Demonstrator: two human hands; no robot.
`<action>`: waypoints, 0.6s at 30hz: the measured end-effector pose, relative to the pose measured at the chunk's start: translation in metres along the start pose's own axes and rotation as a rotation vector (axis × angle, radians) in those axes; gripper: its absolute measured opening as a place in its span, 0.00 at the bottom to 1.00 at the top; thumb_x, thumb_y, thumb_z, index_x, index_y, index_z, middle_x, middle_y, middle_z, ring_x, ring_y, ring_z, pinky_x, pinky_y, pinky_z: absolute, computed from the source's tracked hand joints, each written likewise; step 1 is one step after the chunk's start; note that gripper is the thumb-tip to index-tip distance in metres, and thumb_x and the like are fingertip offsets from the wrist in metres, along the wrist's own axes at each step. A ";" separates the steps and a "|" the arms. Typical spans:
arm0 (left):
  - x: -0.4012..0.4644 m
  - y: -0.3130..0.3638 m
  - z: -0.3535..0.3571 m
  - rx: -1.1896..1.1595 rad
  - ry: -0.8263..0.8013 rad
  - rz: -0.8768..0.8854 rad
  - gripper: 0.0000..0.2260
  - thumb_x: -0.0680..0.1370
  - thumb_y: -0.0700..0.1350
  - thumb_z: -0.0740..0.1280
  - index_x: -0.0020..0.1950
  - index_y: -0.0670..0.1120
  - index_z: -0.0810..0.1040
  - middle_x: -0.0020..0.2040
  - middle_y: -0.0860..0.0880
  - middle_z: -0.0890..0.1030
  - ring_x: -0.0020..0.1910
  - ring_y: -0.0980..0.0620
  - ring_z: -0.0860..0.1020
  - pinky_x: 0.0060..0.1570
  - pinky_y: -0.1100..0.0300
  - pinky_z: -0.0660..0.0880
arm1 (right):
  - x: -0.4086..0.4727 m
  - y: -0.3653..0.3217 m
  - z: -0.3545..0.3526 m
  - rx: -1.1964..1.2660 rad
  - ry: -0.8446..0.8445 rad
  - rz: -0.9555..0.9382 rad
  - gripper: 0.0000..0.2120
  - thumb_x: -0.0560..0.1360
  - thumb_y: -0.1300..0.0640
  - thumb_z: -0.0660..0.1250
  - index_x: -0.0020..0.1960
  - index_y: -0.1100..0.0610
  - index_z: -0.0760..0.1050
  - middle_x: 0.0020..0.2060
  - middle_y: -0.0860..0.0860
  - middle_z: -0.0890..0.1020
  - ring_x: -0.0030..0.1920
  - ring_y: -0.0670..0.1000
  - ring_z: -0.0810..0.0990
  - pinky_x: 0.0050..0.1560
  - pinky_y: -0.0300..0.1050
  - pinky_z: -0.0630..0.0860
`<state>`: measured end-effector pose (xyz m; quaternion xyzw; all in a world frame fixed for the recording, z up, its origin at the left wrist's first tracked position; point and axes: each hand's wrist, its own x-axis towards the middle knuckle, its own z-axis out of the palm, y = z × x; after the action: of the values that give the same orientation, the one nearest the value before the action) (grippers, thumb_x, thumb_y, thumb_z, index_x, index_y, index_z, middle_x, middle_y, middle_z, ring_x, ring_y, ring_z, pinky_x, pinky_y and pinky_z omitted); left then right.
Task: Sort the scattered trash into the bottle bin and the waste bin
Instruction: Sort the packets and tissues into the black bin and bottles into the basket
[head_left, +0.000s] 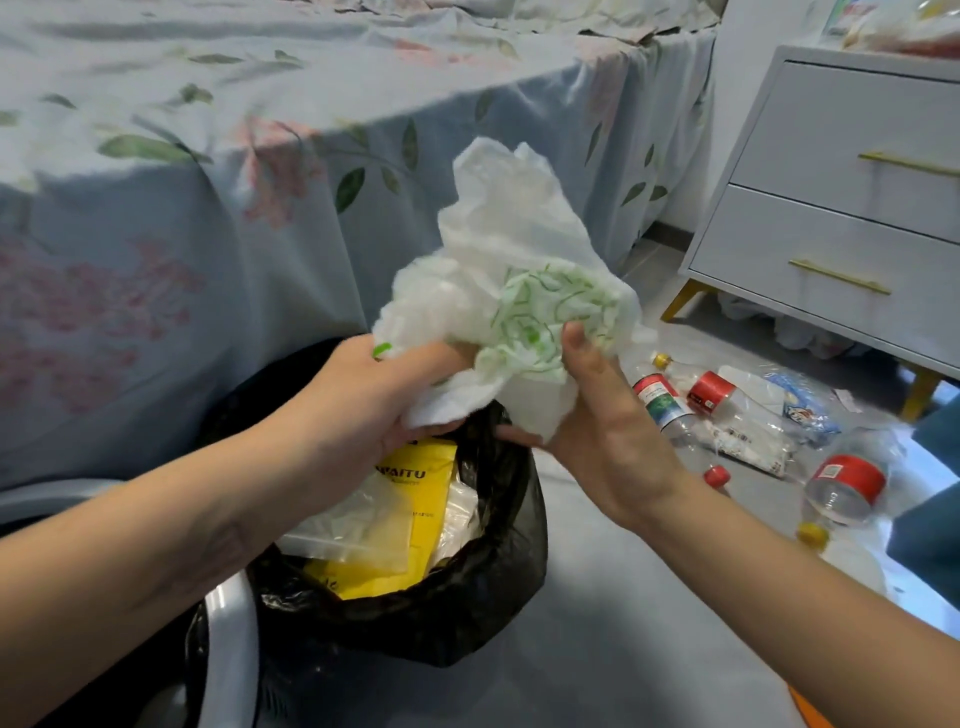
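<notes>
Both my hands hold a crumpled white plastic bag with green print (519, 270) just above the waste bin. My left hand (384, 400) grips its lower left part and my right hand (597, 415) pinches its lower right part with the thumb on top. The waste bin (488, 587), lined with a black bag, stands on the floor below them and holds a yellow packet (421, 473) and clear plastic wrappers (358, 530). Several plastic bottles with red labels (847, 478) and wrappers (748, 431) lie scattered on the floor to the right.
A bed with a blue floral sheet (218, 218) fills the left and back. A white nightstand with gold handles (841, 208) stands at the right. A white rim of another bin (234, 639) shows at the lower left. Something dark teal (930, 519) sits at the right edge.
</notes>
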<state>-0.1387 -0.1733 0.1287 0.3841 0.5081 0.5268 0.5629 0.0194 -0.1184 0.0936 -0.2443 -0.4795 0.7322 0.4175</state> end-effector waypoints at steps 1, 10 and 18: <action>-0.001 -0.001 0.000 0.041 -0.094 -0.021 0.07 0.70 0.37 0.69 0.47 0.42 0.82 0.39 0.49 0.84 0.37 0.56 0.81 0.36 0.63 0.79 | -0.001 -0.002 0.005 0.053 -0.043 0.039 0.40 0.61 0.38 0.75 0.68 0.53 0.69 0.60 0.53 0.81 0.58 0.53 0.81 0.49 0.52 0.80; -0.007 0.000 -0.015 0.744 -0.147 0.416 0.10 0.66 0.56 0.77 0.39 0.54 0.81 0.45 0.59 0.79 0.42 0.67 0.77 0.41 0.77 0.70 | 0.014 0.003 0.009 0.188 0.050 0.318 0.28 0.63 0.58 0.75 0.61 0.64 0.75 0.60 0.62 0.78 0.59 0.61 0.78 0.57 0.53 0.77; -0.004 0.010 -0.026 1.305 -0.141 1.057 0.33 0.66 0.57 0.76 0.66 0.49 0.68 0.67 0.44 0.64 0.69 0.47 0.66 0.65 0.53 0.68 | 0.018 0.010 0.010 0.132 -0.051 0.484 0.16 0.72 0.65 0.65 0.59 0.69 0.73 0.58 0.67 0.78 0.57 0.64 0.79 0.61 0.56 0.75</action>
<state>-0.1656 -0.1786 0.1341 0.8517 0.4277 0.2963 -0.0623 -0.0019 -0.1100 0.0900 -0.3056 -0.3687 0.8464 0.2329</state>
